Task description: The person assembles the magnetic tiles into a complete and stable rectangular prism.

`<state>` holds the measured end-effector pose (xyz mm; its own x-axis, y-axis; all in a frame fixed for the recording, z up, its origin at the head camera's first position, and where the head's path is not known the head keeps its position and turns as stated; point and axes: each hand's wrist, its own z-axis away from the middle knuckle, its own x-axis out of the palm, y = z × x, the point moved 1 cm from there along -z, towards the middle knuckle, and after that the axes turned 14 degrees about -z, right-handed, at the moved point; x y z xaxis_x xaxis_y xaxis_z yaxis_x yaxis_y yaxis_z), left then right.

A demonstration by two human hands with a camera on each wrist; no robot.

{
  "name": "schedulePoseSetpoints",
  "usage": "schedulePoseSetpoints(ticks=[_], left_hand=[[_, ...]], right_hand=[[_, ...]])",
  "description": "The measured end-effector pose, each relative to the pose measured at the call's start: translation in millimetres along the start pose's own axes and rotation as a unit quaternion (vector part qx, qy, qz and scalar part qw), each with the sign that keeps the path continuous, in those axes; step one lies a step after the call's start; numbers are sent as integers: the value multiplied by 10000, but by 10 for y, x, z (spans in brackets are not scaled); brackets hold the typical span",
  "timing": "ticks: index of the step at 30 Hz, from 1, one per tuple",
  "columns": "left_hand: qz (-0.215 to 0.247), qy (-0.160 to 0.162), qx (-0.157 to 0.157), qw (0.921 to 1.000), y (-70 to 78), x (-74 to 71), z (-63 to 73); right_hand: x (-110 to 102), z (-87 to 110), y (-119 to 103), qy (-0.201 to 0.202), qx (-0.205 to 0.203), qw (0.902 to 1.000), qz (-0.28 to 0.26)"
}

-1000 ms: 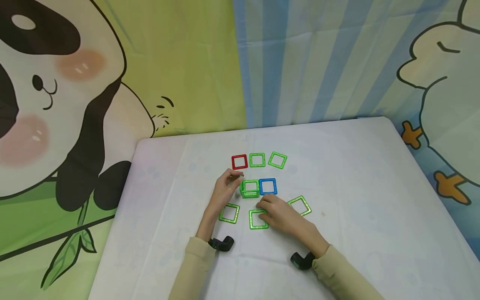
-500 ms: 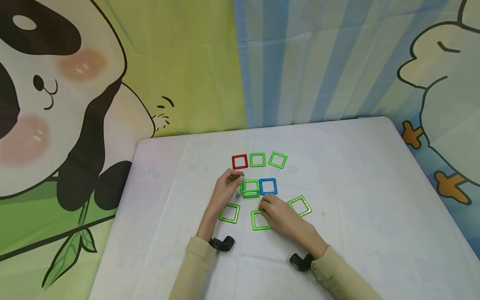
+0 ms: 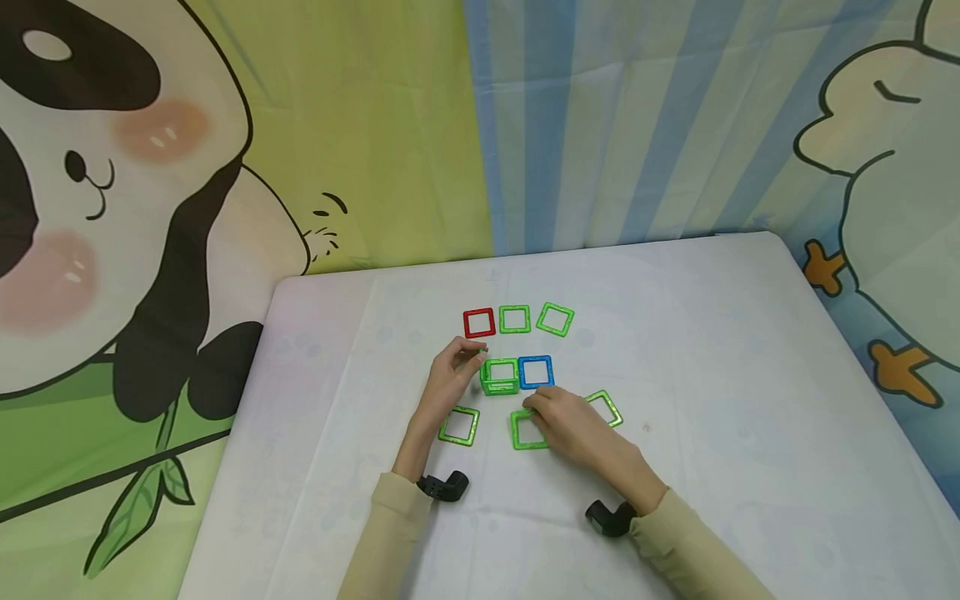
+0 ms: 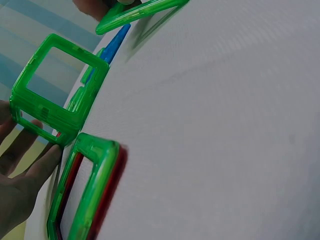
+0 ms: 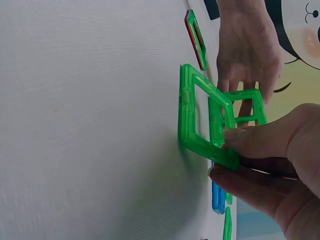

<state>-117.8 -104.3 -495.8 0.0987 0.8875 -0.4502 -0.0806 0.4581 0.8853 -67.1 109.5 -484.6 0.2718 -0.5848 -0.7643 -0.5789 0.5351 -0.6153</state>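
Note:
A small box of green magnetic tiles (image 3: pixel 500 377) stands mid-table. At its left side, my left hand (image 3: pixel 447 381) holds it between thumb and fingers, some of them visible behind its frame in the left wrist view. A blue magnetic tile (image 3: pixel 536 372) lies flat against the box's right side. My right hand (image 3: pixel 573 423) pinches a green square magnetic tile (image 5: pixel 188 115) by one edge between thumb and fingers. This tile is tilted, lifted off the cloth in front of the box, and partly covered by the hand.
Behind the box lie a red tile (image 3: pixel 479 322), a green tile (image 3: pixel 514 319) and another, turned green tile (image 3: pixel 555 319). Beside my left wrist lies a green tile (image 3: pixel 459 426). A further green tile (image 3: pixel 604 408) is partly hidden by my right hand.
My right hand has shifted slightly right and brought the green tile with it, first along, then up towards the box. The left hand and the box stay where they were.

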Motion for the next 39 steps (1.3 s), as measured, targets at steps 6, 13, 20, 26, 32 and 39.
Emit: schedulePoseSetpoints(ticks=[6,13,20,26,32,39], left_hand=[[1,31,-6,10000,32,-8,17],[-33,-87,171,9998,-211,16,-89],[-10,-92,189,9998,-252,6,-106],[10,-130,193,9997,-244,5,-104],[28,-136,209,9997,-251,2,-106],[34,-140,185,9997,-262,3,-107]], right_hand=[[-68,-7,18,247,-241,9993,171],[-151,-24,28,410,-78,9991,71],[-218,-51,21,653,-133,9978,57],[-246,-72,29,745,-179,9970,124],[-257,-96,51,793,-213,9965,147],[-265,-127,92,846,-240,9958,270]])
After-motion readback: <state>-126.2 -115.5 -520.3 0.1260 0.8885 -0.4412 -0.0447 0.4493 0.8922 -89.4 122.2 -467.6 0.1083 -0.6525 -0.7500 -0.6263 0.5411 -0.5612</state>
